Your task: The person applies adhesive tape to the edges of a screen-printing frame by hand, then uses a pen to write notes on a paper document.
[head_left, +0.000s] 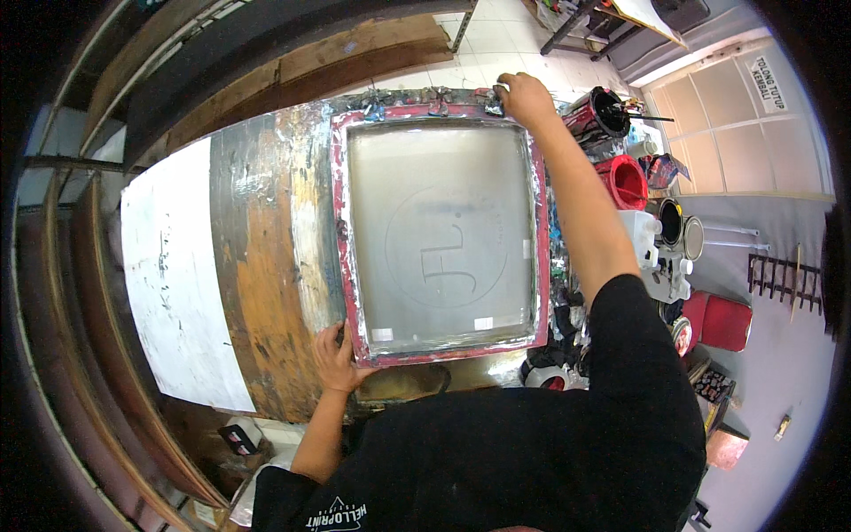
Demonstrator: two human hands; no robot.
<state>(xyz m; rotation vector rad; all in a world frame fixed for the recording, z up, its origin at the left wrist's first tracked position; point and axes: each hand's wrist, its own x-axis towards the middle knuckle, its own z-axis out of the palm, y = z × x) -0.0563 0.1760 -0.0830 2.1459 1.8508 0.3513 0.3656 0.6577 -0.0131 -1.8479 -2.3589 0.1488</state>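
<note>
A screen printing frame [541, 328] with red, paint-smeared sides lies on the worktable. Its pale mesh [417, 177] carries a faint circle with letter shapes inside. At the near left corner, my left hand [335, 362] is closed on the frame's edge. Beyond the far side, my right hand [527, 99] has its fingers closed at the right clamp [489, 101], partly hiding it. Two more paint-stained clamps, a middle clamp [438, 102] and a left clamp [374, 106], sit along the same far edge.
A white sheet [182, 275] covers the left end of the stained worktable [257, 266]. To the right stand a black bucket [607, 115], a red paint pot [625, 182], open cans [671, 222] and a white jug [636, 238]. Wooden shelving [75, 337] borders the left.
</note>
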